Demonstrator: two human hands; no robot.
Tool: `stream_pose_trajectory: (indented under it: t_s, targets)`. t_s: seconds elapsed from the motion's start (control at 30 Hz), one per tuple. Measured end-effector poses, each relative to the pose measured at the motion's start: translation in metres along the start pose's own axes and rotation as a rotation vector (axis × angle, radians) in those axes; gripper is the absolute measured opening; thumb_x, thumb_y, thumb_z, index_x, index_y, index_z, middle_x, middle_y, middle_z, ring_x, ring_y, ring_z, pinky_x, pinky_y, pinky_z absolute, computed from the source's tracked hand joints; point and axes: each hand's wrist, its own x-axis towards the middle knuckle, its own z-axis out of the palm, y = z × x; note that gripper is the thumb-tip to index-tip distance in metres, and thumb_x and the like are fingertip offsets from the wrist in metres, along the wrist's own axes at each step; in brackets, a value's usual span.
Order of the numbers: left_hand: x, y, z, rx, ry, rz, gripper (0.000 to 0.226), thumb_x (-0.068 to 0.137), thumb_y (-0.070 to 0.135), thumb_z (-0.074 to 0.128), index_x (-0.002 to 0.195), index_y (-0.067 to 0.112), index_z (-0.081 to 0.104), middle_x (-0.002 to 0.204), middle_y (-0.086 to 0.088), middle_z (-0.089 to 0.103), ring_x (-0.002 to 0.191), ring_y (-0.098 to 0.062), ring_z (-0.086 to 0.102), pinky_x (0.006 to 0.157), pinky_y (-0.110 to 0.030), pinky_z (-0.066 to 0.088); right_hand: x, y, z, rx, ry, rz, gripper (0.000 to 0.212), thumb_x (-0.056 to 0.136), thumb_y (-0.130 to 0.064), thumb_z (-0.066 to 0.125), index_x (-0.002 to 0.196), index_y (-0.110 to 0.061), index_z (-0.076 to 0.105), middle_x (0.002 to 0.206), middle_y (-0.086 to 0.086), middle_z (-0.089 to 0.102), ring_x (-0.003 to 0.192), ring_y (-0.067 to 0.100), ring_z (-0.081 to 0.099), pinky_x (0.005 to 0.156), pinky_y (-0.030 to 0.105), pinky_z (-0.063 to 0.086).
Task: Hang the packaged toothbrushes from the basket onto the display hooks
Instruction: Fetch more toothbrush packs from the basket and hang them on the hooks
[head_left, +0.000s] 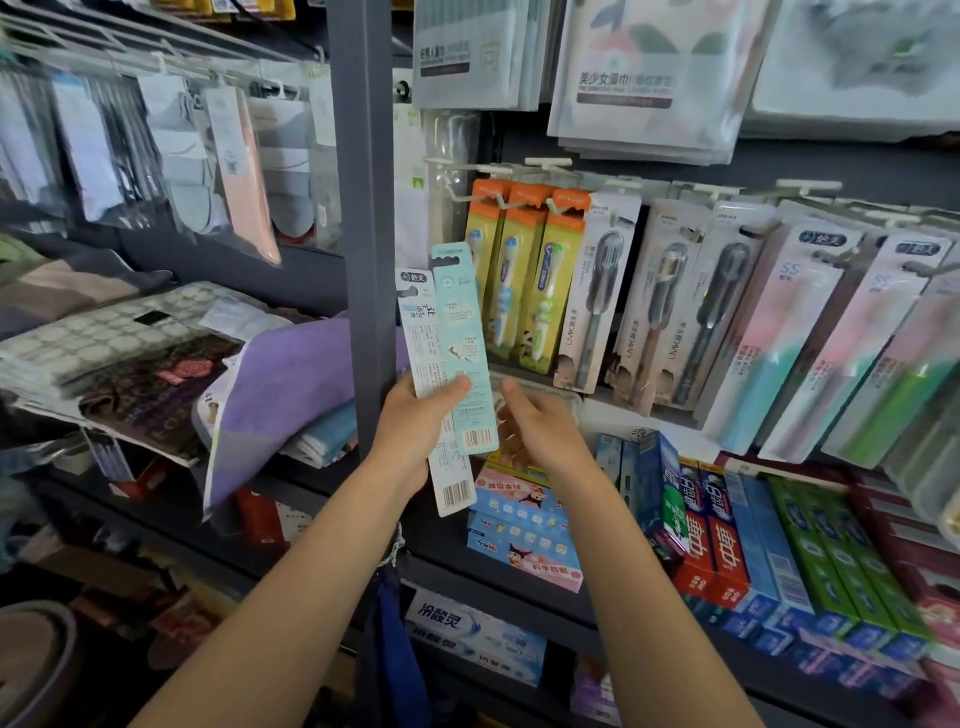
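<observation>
My left hand (415, 423) grips two packaged toothbrushes upright, backs toward me: a teal pack (464, 338) in front and a pale grey-white pack (422, 343) behind it, barcodes at their lower ends. My right hand (535, 426) hovers just right of the packs with relaxed fingers, holding nothing. Above them, white display hooks (485, 170) jut from the dark back panel. Orange toothbrush packs (524, 270) hang on them. No basket shows in the frame.
A grey shelf post (363, 208) stands just left of the packs. More toothbrush packs (675, 301) hang to the right. Toothpaste boxes (717, 535) fill the shelf below. Folded towels (280, 384) and socks lie on the left shelves.
</observation>
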Motion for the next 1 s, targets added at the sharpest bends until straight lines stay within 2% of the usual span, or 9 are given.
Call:
stream_pose_trajectory:
  t_s: [0.13, 0.27, 0.33, 0.43, 0.53, 0.6, 0.67, 0.83, 1.0]
  targets:
    - [-0.005, 0.0, 0.001, -0.016, -0.03, 0.0, 0.026, 0.093, 0.014, 0.07, 0.118, 0.02, 0.07, 0.105, 0.002, 0.078, 0.091, -0.015, 0.076, 0.067, -0.031, 0.061, -0.013, 0.0, -0.005, 0.095, -0.063, -0.145, 0.039, 0.1, -0.047, 0.055, 0.112, -0.013, 0.068, 0.093, 0.008, 0.076, 0.074, 0.016, 0.07, 0.059, 0.026, 0.053]
    - [-0.012, 0.005, 0.005, -0.006, -0.085, 0.004, 0.023, 0.091, 0.013, 0.073, 0.113, 0.02, 0.071, 0.105, 0.001, 0.078, 0.094, -0.018, 0.076, 0.072, -0.034, 0.061, -0.018, -0.003, -0.014, 0.16, -0.077, -0.154, 0.064, 0.084, -0.078, 0.054, 0.122, -0.029, 0.069, 0.112, -0.006, 0.076, 0.106, 0.014, 0.071, 0.092, 0.036, 0.055]
    - [-0.016, 0.006, 0.009, -0.001, -0.141, -0.015, 0.023, 0.091, 0.013, 0.072, 0.113, 0.019, 0.071, 0.105, -0.002, 0.078, 0.095, -0.021, 0.076, 0.076, -0.037, 0.061, -0.023, -0.007, -0.013, 0.175, -0.114, -0.158, 0.054, 0.086, -0.072, 0.054, 0.122, -0.033, 0.068, 0.115, -0.01, 0.075, 0.11, 0.01, 0.07, 0.1, 0.036, 0.052]
    - [-0.021, 0.006, 0.015, -0.005, -0.208, -0.044, 0.012, 0.096, 0.015, 0.066, 0.106, 0.018, 0.072, 0.096, -0.003, 0.079, 0.086, -0.018, 0.076, 0.066, -0.031, 0.061, -0.025, -0.011, -0.008, 0.223, -0.08, -0.124, 0.021, 0.101, -0.045, 0.055, 0.112, -0.034, 0.068, 0.109, -0.008, 0.077, 0.102, 0.012, 0.073, 0.095, 0.038, 0.057]
    - [-0.021, 0.008, 0.012, 0.041, -0.161, -0.009, 0.014, 0.103, 0.02, 0.057, 0.097, 0.02, 0.07, 0.078, 0.005, 0.077, 0.067, -0.007, 0.074, 0.055, -0.022, 0.056, -0.022, -0.009, -0.012, 0.205, 0.065, -0.149, 0.036, 0.102, -0.048, 0.052, 0.124, -0.022, 0.063, 0.112, 0.0, 0.075, 0.104, 0.017, 0.072, 0.089, 0.034, 0.058]
    - [-0.02, 0.012, 0.007, 0.06, -0.14, 0.001, 0.019, 0.105, 0.026, 0.053, 0.102, 0.015, 0.068, 0.075, -0.003, 0.075, 0.059, -0.014, 0.071, 0.055, -0.028, 0.055, -0.026, -0.013, -0.018, 0.167, 0.111, -0.159, 0.035, 0.104, -0.043, 0.048, 0.121, -0.013, 0.057, 0.084, 0.003, 0.07, 0.071, 0.016, 0.069, 0.065, 0.023, 0.054]
    - [-0.018, 0.013, 0.004, 0.046, -0.144, -0.021, 0.03, 0.106, 0.032, 0.051, 0.111, 0.006, 0.065, 0.068, -0.008, 0.068, 0.051, -0.021, 0.063, 0.054, -0.031, 0.051, -0.027, -0.014, -0.023, 0.191, 0.089, -0.123, 0.031, 0.107, -0.04, 0.043, 0.103, -0.012, 0.056, 0.06, 0.0, 0.044, 0.044, 0.016, 0.038, 0.044, 0.027, 0.029]
    - [-0.018, 0.016, 0.009, -0.012, -0.139, -0.064, 0.035, 0.106, 0.038, 0.047, 0.112, 0.005, 0.057, 0.061, -0.008, 0.061, 0.045, -0.023, 0.052, 0.051, -0.031, 0.043, -0.028, -0.029, -0.027, 0.21, 0.09, 0.02, 0.044, 0.107, -0.038, 0.035, 0.109, -0.005, 0.063, 0.062, -0.002, 0.038, 0.048, 0.012, 0.029, 0.045, 0.025, 0.023]
    - [-0.015, 0.017, 0.01, -0.058, -0.134, -0.09, 0.032, 0.107, 0.036, 0.046, 0.11, 0.006, 0.056, 0.064, -0.011, 0.06, 0.045, -0.024, 0.05, 0.051, -0.031, 0.041, -0.031, -0.036, -0.03, -0.017, 0.203, -0.236, 0.02, 0.105, -0.032, 0.05, 0.103, -0.014, 0.057, 0.083, -0.002, 0.051, 0.07, 0.013, 0.05, 0.06, 0.025, 0.042]
